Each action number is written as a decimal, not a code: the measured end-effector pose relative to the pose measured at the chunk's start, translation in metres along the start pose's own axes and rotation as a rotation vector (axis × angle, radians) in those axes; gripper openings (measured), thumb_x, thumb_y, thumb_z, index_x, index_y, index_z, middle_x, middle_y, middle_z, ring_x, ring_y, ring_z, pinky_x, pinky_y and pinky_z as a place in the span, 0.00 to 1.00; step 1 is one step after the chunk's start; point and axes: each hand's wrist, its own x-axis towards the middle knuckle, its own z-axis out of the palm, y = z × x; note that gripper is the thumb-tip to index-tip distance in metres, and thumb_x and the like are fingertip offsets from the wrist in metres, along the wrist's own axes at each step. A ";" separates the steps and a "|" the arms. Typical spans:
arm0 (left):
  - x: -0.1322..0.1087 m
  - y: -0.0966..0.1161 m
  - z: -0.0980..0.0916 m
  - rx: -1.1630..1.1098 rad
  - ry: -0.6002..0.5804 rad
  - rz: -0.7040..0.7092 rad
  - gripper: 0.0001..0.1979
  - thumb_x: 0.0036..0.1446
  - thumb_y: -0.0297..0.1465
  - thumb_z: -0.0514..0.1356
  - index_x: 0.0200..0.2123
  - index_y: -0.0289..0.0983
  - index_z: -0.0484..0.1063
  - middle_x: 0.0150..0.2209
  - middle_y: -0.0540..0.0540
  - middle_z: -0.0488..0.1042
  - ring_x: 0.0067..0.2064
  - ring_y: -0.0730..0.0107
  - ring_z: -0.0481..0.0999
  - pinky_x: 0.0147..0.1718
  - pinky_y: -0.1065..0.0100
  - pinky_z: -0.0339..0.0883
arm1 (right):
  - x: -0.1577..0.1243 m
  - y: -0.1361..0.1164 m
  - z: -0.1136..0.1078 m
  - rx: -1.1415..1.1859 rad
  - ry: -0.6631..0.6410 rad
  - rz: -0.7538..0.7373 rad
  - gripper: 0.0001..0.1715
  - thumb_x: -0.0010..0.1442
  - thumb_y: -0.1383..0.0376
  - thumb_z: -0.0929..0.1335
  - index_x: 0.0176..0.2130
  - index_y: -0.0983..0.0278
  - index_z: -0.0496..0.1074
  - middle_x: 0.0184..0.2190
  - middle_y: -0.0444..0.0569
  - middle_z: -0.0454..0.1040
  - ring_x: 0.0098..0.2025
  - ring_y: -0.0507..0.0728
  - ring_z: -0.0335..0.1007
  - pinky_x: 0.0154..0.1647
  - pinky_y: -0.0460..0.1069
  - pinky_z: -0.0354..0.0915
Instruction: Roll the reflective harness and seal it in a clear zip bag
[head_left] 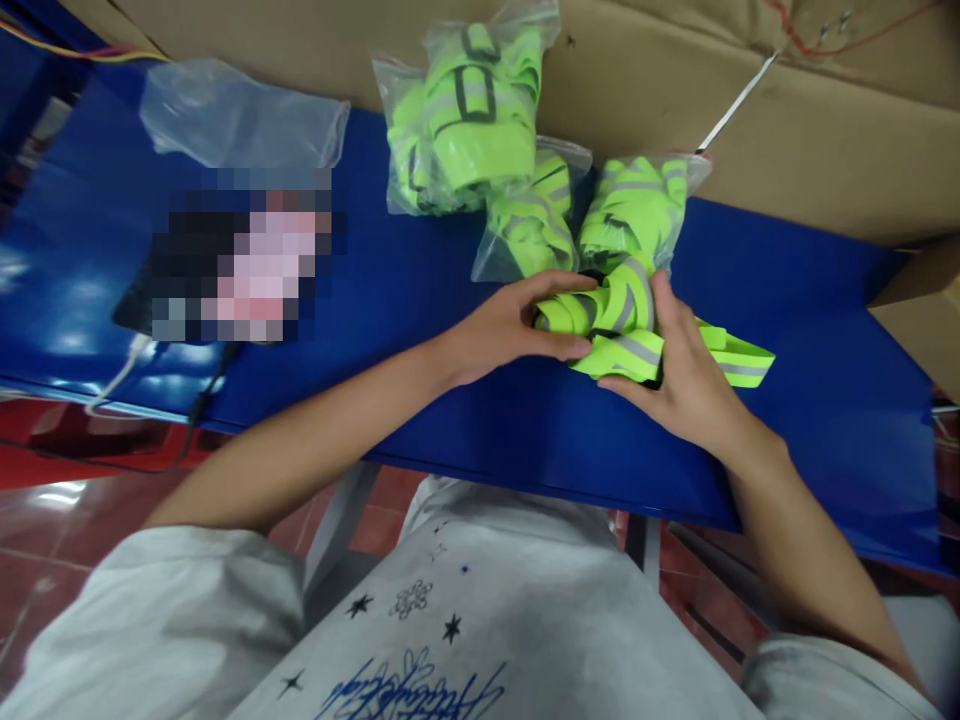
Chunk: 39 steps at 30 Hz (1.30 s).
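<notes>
A bundle of neon yellow-green reflective straps (pixel 626 355) with grey stripes lies between my two hands, over the blue table. My left hand (pixel 517 325) grips its left side, fingers on top and thumb below. Around the right side my right hand (pixel 679 375) is curved, with its thumb under the near edge. A strap loop sticks out to the right beyond my right hand. Just behind the bundle stand clear bags with similar straps: one on the right (pixel 637 210), a small one (pixel 536 220) and a larger one (pixel 484 110) with black buckles.
An empty clear plastic bag (pixel 240 115) lies at the back left of the blue table (pixel 420 400). In front of it is a dark, pixelated device (pixel 195 260) with cables. Brown cardboard (pixel 637 70) runs along the back edge, and another piece stands at the right.
</notes>
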 end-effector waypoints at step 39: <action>-0.011 0.019 0.005 0.696 0.017 0.363 0.25 0.59 0.54 0.68 0.49 0.43 0.78 0.52 0.41 0.79 0.62 0.48 0.76 0.64 0.49 0.66 | 0.002 -0.038 0.002 1.085 0.121 0.570 0.43 0.63 0.28 0.61 0.67 0.43 0.61 0.54 0.48 0.80 0.40 0.64 0.83 0.23 0.58 0.77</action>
